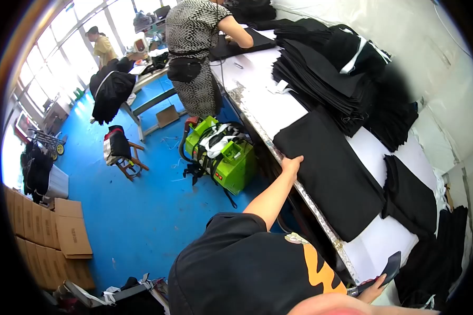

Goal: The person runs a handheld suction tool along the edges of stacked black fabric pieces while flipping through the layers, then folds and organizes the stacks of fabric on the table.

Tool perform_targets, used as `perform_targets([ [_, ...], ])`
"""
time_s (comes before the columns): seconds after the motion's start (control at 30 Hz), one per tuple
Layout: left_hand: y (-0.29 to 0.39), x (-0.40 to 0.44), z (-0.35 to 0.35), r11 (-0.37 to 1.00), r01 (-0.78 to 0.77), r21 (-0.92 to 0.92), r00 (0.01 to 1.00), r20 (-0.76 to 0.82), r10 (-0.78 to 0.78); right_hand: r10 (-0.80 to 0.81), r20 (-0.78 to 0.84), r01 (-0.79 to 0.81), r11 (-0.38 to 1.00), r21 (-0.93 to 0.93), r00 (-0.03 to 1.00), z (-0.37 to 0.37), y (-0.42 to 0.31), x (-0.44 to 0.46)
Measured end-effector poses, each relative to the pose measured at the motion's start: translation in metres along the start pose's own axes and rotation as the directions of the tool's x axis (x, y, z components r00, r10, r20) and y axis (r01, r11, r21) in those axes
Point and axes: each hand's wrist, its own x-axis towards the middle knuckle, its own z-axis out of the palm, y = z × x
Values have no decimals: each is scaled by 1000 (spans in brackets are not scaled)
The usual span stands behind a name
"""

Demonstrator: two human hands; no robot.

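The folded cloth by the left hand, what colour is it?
The folded cloth is black, seen best in the head view.

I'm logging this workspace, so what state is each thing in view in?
Left hand: touching the folded black cloth
Right hand: holding a dark object
Folded black cloth: lying flat on the table
Black cloth stack: piled in layers
Green container: loaded with dark and white items
Stool: standing, fabric on top
Cardboard boxes: stacked
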Motion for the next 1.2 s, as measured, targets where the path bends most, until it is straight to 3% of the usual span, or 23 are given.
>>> perform_targets([
  [0.13, 13, -5, -21, 995, 99, 31, 992, 79, -101, 14, 41, -8, 990, -138, 999, 13, 11, 5],
  [0.17, 22, -4, -22, 976, 218, -3, 973, 77, -217, 39, 82, -31, 994, -107, 996, 19, -4, -5],
  [0.23, 34, 17, -25, 903, 352, -245, 933, 166, -319, 68, 124, -59, 995, -75, 990, 31, -15, -14],
  [0.3, 36, 51, -30, 929, 254, -270, 962, 171, -214, -225, -23, 211, 940, -269, 974, 39, -12, -22],
  [0.33, 54, 51, -25, 992, 90, -92, 996, 39, -86, -177, 51, 182, 979, -90, 983, 46, -5, -18],
  [0.37, 57, 40, -19, 974, -141, 178, 969, -177, 173, -120, 100, 114, 991, 69, 988, 42, 3, -22],
  [0.4, 70, 49, -31, 902, -194, 385, 959, -118, 257, -56, 113, 50, 997, 51, 992, 46, -9, -32],
  [0.47, 99, 91, -67, 800, -241, 549, 971, 144, 193, -24, 54, 25, 1000, -19, 998, 68, -50, -57],
  [0.5, 102, 114, -80, 729, -258, 634, 963, 230, 140, -7, 10, 7, 1000, -30, 1000, 69, -65, -71],
  [0.53, 120, 103, -81, 534, -397, 747, 916, 358, 181, -2, -28, 1, 1000, -18, 1000, 71, -76, -82],
  [0.57, 122, 101, -65, 283, -457, 843, 880, 384, 279, 4, -60, -4, 1000, -6, 998, 72, -87, -91],
  [0.63, 126, 93, -35, -267, -331, 905, 778, 422, 466, 21, -127, -21, 1000, -1, 992, 82, -94, -98],
  [0.7, 115, 111, -8, -296, -745, 598, 405, 758, 510, 61, -147, -56, 998, 38, 987, 91, -94, -101],
  [0.77, 97, 87, 54, -175, -957, 232, 202, 964, 174, 124, -173, -127, 992, -6, 977, 98, -94, -116],
  [0.83, 68, 41, 113, -103, -993, -60, -62, 998, 22, 135, -168, -142, 990, -26, 976, 110, -104, -131],
  [0.9, 33, 13, 171, -169, -953, -251, -246, 968, -48, 174, -183, -173, 985, 23, 967, 129, -116, -137],
  [0.97, -4, 5, 216, -238, -906, -350, -336, 937, -97, 196, -183, -212, 975, -70, 963, 144, -119, -145],
  [1.03, -42, -2, 240, -200, -944, -262, -173, 911, -375, 216, -232, -237, 969, -64, 948, 153, -123, -149],
  [1.17, -69, -17, 227, -54, -942, -332, -298, 899, -322, 331, -280, -365, 928, -78, 901, 134, -132, -146],
  [1.2, -71, -18, 220, 8, -922, -386, -377, 896, -234, 338, -221, -361, 929, -74, 915, 130, -132, -144],
])
